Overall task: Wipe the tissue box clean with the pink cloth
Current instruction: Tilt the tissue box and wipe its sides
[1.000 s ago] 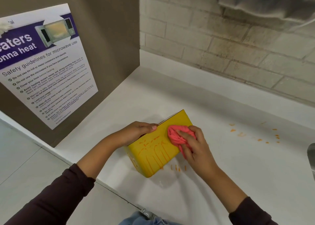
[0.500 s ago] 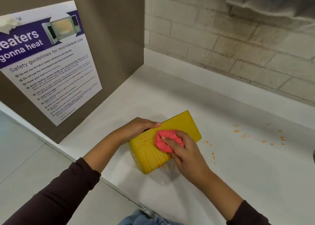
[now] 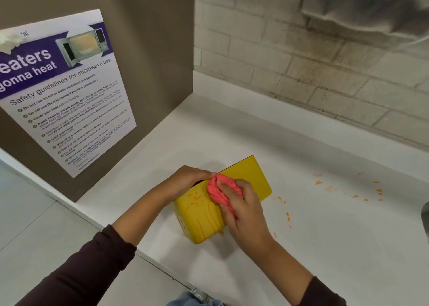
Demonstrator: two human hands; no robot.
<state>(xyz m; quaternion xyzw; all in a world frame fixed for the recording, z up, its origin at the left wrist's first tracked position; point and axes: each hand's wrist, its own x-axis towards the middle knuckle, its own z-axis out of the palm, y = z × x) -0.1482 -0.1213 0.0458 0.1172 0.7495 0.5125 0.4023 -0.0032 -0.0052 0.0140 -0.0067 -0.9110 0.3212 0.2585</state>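
Observation:
A yellow tissue box (image 3: 250,180) stands tilted on the white counter (image 3: 325,247). Orange streaks and drips mark the near left part of its side face. My left hand (image 3: 185,180) grips the box's top edge at the left and holds it steady. A bunched pink cloth (image 3: 220,190) is pressed against the middle of that face by my right hand (image 3: 243,208), whose fingers curl round it. The cloth's upper end touches my left fingertips.
Orange splatters (image 3: 352,192) dot the counter to the right of the box, with a few drops near its base. A brown panel with a microwave safety poster (image 3: 67,92) stands at the left. A brick wall (image 3: 313,62) runs behind. A sink edge (image 3: 426,217) shows at far right.
My right hand has moved the pink cloth leftward and up across the box's face, from its right part to the middle, next to my left fingers. The orange streaks at the lower left remain.

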